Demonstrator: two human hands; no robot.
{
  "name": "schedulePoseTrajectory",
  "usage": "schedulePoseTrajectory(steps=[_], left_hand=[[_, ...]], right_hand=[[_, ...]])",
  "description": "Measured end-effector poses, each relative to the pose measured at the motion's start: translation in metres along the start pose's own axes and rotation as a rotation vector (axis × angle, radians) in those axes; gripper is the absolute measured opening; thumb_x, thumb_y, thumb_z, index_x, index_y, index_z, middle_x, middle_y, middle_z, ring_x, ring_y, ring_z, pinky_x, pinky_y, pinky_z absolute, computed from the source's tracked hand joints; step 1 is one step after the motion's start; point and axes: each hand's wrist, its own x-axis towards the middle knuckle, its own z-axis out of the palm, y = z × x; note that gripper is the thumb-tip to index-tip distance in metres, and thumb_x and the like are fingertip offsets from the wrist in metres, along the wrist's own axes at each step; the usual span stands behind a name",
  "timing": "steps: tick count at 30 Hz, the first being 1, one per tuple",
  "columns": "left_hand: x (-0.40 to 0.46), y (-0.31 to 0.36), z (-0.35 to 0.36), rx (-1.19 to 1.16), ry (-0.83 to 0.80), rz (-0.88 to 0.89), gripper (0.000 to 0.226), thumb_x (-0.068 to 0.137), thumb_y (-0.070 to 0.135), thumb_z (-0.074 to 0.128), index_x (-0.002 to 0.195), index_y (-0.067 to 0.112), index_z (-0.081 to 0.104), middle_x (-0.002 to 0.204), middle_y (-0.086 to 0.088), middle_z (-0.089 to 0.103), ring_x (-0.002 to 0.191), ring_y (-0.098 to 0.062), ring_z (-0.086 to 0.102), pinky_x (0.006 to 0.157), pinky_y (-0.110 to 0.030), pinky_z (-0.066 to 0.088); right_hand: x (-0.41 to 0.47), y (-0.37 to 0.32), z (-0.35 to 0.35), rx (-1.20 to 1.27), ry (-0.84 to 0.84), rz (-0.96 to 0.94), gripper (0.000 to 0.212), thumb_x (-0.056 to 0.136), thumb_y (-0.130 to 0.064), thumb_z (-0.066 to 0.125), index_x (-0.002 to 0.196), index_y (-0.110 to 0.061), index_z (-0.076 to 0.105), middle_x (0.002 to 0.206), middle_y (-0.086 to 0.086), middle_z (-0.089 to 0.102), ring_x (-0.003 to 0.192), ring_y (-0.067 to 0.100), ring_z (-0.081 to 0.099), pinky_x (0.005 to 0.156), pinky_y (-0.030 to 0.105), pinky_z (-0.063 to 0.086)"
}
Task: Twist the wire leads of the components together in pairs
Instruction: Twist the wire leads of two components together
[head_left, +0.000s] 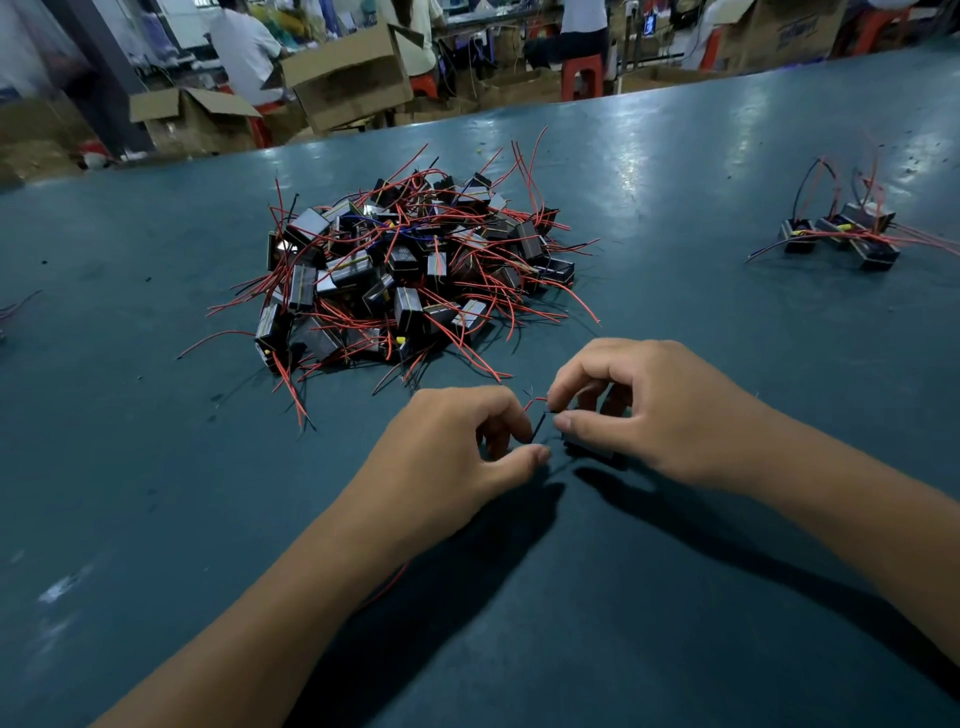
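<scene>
Left hand (457, 441) pinched black lead (538, 429); right hand (644, 405) pinched red lead (535, 401), fingers curled; component pile (405, 270) beyond.

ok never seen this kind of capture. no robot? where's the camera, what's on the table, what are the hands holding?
No robot: a person works with bare hands. The single picture comes from a wide-angle camera worn on the person's head, looking forward and down. On the teal table lies a big pile of small boxy components with red wire leads, and a smaller group sits far right. The left hand and right hand meet in front of the pile, each pinching thin wire leads, red and black, between fingertips. A dark component shows partly under the right hand. Behind are cardboard boxes and other people.
</scene>
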Motion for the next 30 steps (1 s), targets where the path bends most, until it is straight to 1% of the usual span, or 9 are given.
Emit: schedulePoseTrajectory(steps=[6, 9, 12, 14, 16, 20, 23, 26, 30], left_hand=[[0.002, -0.002, -0.005, -0.027, -0.026, -0.026, 0.018, 0.086, 0.025, 0.076, 0.071, 0.021, 0.065, 0.063, 0.006, 0.063, 0.061, -0.012, 0.057, 0.06, -0.035, 0.047], [0.003, -0.002, -0.011, -0.023, -0.06, -0.016, 0.015, 0.085, 0.026, 0.076, 0.074, 0.023, 0.066, 0.066, 0.006, 0.064, 0.062, -0.012, 0.057, 0.058, -0.029, 0.045], [0.002, -0.004, -0.021, -0.045, -0.064, -0.03, 0.017, 0.08, 0.033, 0.079, 0.084, 0.026, 0.063, 0.074, 0.009, 0.061, 0.064, -0.008, 0.051, 0.06, -0.021, 0.04], [0.0, -0.01, -0.033, 0.034, -0.164, -0.063, 0.028, 0.075, 0.043, 0.078, 0.093, 0.031, 0.061, 0.085, 0.014, 0.059, 0.073, -0.006, 0.053, 0.063, -0.018, 0.04], [-0.004, -0.017, -0.046, 0.192, -0.314, -0.084, 0.037, 0.074, 0.052, 0.076, 0.103, 0.038, 0.057, 0.094, 0.021, 0.057, 0.083, -0.001, 0.054, 0.068, -0.016, 0.04], [-0.007, -0.019, -0.056, 0.178, -0.461, -0.152, 0.037, 0.079, 0.048, 0.076, 0.109, 0.042, 0.055, 0.092, 0.017, 0.06, 0.073, -0.006, 0.059, 0.063, -0.022, 0.045], [-0.004, -0.017, -0.046, 0.193, -0.428, -0.149, 0.027, 0.085, 0.044, 0.071, 0.108, 0.036, 0.058, 0.078, 0.006, 0.061, 0.068, -0.007, 0.056, 0.062, -0.027, 0.044], [-0.001, -0.015, -0.037, 0.201, -0.354, -0.149, 0.023, 0.087, 0.043, 0.068, 0.106, 0.032, 0.059, 0.071, 0.001, 0.06, 0.067, -0.007, 0.054, 0.06, -0.027, 0.04], [0.003, -0.016, -0.025, 0.131, -0.128, -0.184, 0.013, 0.088, 0.04, 0.068, 0.091, 0.028, 0.065, 0.066, 0.006, 0.063, 0.062, -0.003, 0.055, 0.054, -0.02, 0.037]], right_hand=[[0.0, -0.001, 0.001, -0.091, 0.004, -0.037, 0.009, 0.088, -0.024, 0.074, 0.083, -0.026, 0.067, 0.086, -0.011, 0.062, 0.077, 0.0, 0.058, 0.066, 0.008, 0.039], [0.0, -0.002, 0.001, -0.13, -0.007, -0.043, 0.006, 0.089, -0.025, 0.072, 0.085, -0.024, 0.067, 0.088, -0.012, 0.06, 0.081, 0.004, 0.057, 0.07, 0.013, 0.042], [0.0, -0.003, -0.005, -0.119, 0.029, -0.039, 0.011, 0.085, -0.028, 0.076, 0.089, -0.027, 0.066, 0.086, -0.015, 0.058, 0.081, -0.001, 0.056, 0.069, 0.009, 0.039], [-0.001, -0.001, -0.011, -0.131, 0.032, -0.023, 0.023, 0.079, -0.034, 0.08, 0.095, -0.031, 0.063, 0.088, -0.019, 0.055, 0.085, -0.006, 0.053, 0.071, 0.005, 0.037], [-0.001, 0.002, -0.017, -0.196, -0.04, 0.03, 0.035, 0.075, -0.042, 0.081, 0.1, -0.034, 0.058, 0.093, -0.021, 0.055, 0.09, -0.004, 0.053, 0.075, 0.007, 0.038], [0.0, 0.006, -0.017, -0.337, -0.161, 0.122, 0.036, 0.075, -0.047, 0.078, 0.098, -0.033, 0.054, 0.082, -0.019, 0.059, 0.077, -0.002, 0.055, 0.072, 0.027, 0.048], [0.0, 0.004, -0.012, -0.349, -0.116, 0.17, 0.036, 0.074, -0.053, 0.077, 0.092, -0.032, 0.054, 0.078, -0.016, 0.063, 0.073, -0.001, 0.057, 0.072, 0.036, 0.054], [-0.001, 0.003, -0.009, -0.36, -0.065, 0.202, 0.037, 0.075, -0.057, 0.074, 0.093, -0.031, 0.055, 0.081, -0.013, 0.063, 0.078, 0.004, 0.056, 0.075, 0.037, 0.053], [-0.001, 0.002, -0.007, -0.325, 0.005, 0.226, 0.031, 0.079, -0.049, 0.073, 0.092, -0.026, 0.058, 0.08, -0.009, 0.063, 0.078, 0.011, 0.059, 0.075, 0.038, 0.053]])
